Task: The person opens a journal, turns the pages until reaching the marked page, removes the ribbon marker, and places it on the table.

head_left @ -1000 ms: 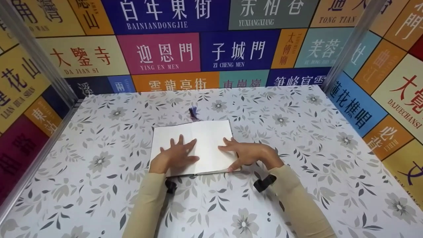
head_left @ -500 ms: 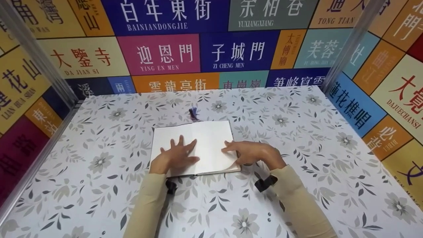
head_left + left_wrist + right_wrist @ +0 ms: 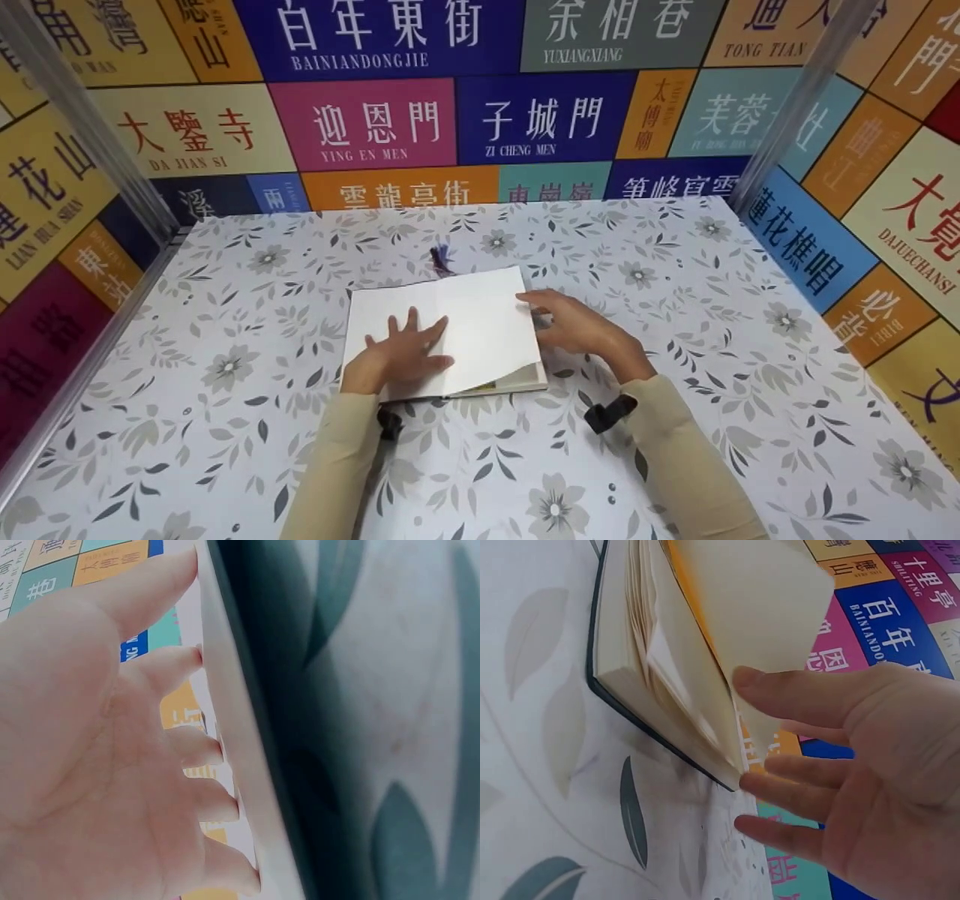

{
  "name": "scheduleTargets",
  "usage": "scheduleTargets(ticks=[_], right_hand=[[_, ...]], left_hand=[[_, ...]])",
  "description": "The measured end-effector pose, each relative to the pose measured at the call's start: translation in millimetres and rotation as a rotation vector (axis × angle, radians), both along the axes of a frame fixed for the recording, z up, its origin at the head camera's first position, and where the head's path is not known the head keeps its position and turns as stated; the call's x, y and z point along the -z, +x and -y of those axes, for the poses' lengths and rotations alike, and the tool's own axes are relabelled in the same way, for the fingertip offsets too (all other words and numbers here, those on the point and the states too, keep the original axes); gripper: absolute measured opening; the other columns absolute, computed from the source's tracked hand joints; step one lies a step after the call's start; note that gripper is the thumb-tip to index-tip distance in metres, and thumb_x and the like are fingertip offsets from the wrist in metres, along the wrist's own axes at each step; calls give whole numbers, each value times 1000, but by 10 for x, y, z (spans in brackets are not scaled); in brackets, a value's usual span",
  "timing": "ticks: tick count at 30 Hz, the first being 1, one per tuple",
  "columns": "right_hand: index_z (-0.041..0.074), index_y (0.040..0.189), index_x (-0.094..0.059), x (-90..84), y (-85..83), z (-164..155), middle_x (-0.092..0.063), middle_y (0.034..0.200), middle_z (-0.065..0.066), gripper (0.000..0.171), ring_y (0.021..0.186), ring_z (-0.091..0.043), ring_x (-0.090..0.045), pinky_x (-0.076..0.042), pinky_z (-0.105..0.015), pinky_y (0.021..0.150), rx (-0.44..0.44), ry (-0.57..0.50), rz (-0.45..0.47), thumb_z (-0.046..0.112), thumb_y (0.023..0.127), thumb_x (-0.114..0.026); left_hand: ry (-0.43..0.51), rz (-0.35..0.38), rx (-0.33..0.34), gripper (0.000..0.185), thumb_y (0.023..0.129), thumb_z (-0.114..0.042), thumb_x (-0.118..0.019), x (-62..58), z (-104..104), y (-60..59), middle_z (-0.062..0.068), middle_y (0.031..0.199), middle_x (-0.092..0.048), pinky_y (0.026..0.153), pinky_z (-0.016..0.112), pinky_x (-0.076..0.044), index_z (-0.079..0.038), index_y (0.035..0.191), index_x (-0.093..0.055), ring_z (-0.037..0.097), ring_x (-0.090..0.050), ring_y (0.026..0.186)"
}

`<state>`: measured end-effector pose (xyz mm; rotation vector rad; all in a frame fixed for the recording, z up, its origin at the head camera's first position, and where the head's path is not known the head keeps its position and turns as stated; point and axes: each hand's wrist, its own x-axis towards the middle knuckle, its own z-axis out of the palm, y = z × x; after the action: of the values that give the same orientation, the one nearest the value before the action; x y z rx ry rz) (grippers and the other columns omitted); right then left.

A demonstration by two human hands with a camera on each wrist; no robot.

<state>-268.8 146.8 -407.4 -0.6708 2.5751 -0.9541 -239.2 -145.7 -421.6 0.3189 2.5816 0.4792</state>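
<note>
An open book with blank white pages lies on the table. My left hand rests on the left page with its fingers spread; the left wrist view shows the fingertips pressing the paper along the book's edge. At the right side, my right hand pinches the outer edge of a page, thumb beneath and index finger on top. That page is raised off the stack, its lower corner standing clear. In the right wrist view, more pages and the dark cover show under it, with an orange strip near the fold.
A dark purple and blue tassel lies just beyond the book's top edge. A white cloth printed with grey leaves and flowers covers the table. Colourful sign-printed panels close off the back and both sides. Each wrist carries a black strap mount.
My right hand has gone from lying on the right page to its outer edge, and has lifted that page, exposing what lies below. The left hand has stayed in place.
</note>
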Motion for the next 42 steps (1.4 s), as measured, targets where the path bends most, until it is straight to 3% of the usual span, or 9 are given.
scheduleTargets(ticks=[3,6,12,16,22,28,34,42], right_hand=[[9,156,-34,13,-20,-4,-35,160,-19,71,132,-39,-55,-54,-49,101,61,-98,29,8,94,-68],[10,156,-36,42,-46,-9,-40,158,-17,64,126,-38,-60,-58,-46,95,100,-173,16,8,97,-63],[8,151,-44,115,-80,18,-47,152,-18,51,120,-36,-62,-56,-51,97,186,-380,53,2,100,-49],[6,153,-39,139,-79,71,-46,150,-18,56,119,-32,-62,-56,-49,99,254,-492,117,5,99,-54],[4,157,-28,195,-85,166,-40,153,-20,74,107,-23,-65,-58,-26,86,353,-544,166,6,93,-66],[7,154,-37,225,-100,245,-52,147,-20,70,112,-26,-66,-58,-29,87,430,-565,240,7,91,-68],[5,146,-49,233,-74,304,-61,135,-19,58,98,-14,-67,-59,-25,80,465,-652,262,4,92,-68],[4,142,-53,191,-92,317,-66,119,-9,49,93,-12,-67,-57,-25,79,491,-740,345,7,94,-65]], left_hand=[[6,1,-3,76,101,-54,-46,1,0,1,27,164,15,109,84,5,-29,162,-10,57,14,148],[8,-5,-2,76,101,-54,-46,4,-1,2,28,164,15,108,84,5,-29,162,-10,58,13,148],[5,-10,8,76,100,-55,-46,6,-1,11,28,164,14,108,85,4,-29,162,-10,59,12,147],[5,-11,7,76,100,-55,-46,20,-7,14,28,164,13,108,86,3,-28,162,-11,59,11,147],[7,-7,0,75,101,-53,-47,25,-30,18,27,165,12,109,85,3,-28,162,-12,58,11,148],[8,-9,0,75,100,-53,-47,7,-43,23,27,165,12,109,85,3,-27,162,-12,58,11,148],[21,-9,10,76,100,-52,-48,-8,-11,22,28,165,11,108,85,2,-26,162,-14,59,9,148],[63,-6,20,76,100,-49,-51,-10,73,-3,28,165,11,109,84,5,-25,162,-15,58,11,148]])
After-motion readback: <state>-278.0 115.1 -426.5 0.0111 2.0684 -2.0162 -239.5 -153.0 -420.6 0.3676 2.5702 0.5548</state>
